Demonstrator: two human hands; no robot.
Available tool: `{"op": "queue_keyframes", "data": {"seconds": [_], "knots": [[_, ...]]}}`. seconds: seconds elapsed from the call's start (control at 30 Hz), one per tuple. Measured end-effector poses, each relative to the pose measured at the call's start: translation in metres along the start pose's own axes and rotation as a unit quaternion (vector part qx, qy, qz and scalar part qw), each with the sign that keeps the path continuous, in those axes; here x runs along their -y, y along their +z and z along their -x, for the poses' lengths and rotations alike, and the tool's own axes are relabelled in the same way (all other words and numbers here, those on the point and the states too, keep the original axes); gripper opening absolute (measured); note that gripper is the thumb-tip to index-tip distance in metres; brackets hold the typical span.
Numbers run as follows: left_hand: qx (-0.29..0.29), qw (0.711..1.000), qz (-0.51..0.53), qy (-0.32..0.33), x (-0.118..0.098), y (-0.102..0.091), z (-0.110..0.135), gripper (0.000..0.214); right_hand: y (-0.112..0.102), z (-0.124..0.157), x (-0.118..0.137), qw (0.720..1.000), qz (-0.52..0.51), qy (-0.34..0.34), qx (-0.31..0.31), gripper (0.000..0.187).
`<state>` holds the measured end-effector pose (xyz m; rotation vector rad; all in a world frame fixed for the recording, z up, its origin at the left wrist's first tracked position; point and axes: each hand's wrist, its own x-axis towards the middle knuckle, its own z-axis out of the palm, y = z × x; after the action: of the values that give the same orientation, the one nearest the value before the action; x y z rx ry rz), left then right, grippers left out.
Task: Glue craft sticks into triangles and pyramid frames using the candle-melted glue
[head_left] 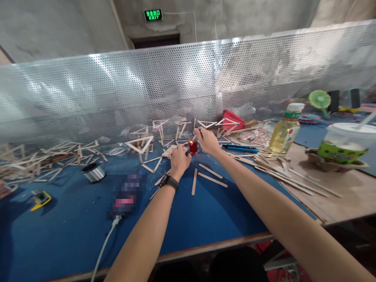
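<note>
A small red candle [193, 147] burns in a cup between my hands at the middle of the blue tabletop. My right hand [207, 141] is closed in a pinch just right of the flame, around a thin pale stick-like piece whose kind I cannot make out. Close by the candle's left side, my left hand [179, 159] has its fingers curled down; a small dark thing shows at its fingertips, too small to name. Beside that hand lies a pale wooden piece [169, 151]. Loose craft sticks [194, 182] rest on the table in front of the candle.
Triangular stick frames [141, 145] line the back, before a perforated metal screen [117, 90]. A wire spool [93, 172], a blurred phone-like thing [126, 196] with a cable and a yellow tool [41, 199] lie left. Rightward are a blue cutter [239, 148], a bottle [286, 129] and a drink cup [343, 145].
</note>
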<state>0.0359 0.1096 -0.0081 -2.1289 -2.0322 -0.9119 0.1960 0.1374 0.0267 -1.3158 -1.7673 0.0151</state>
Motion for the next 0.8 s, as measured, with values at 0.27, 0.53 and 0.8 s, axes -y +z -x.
{"op": "queue_keyframes", "data": {"seconds": [0.27,0.53,0.8], "knots": [[0.002,1.000,0.003,0.002,-0.0004,-0.0012,0.0004,0.036,0.0005,-0.0003,-0.0007,1.000,-0.005,0.001,-0.005,0.047],[0.003,1.000,0.003,0.004,-0.0006,-0.0017,0.0009,0.036,-0.0001,-0.0001,-0.0010,1.000,-0.004,0.002,-0.004,0.047],[0.000,1.000,0.002,0.008,-0.0013,-0.0026,0.0015,0.035,-0.0007,-0.0004,0.0001,1.000,-0.009,0.002,0.000,0.048]]}}
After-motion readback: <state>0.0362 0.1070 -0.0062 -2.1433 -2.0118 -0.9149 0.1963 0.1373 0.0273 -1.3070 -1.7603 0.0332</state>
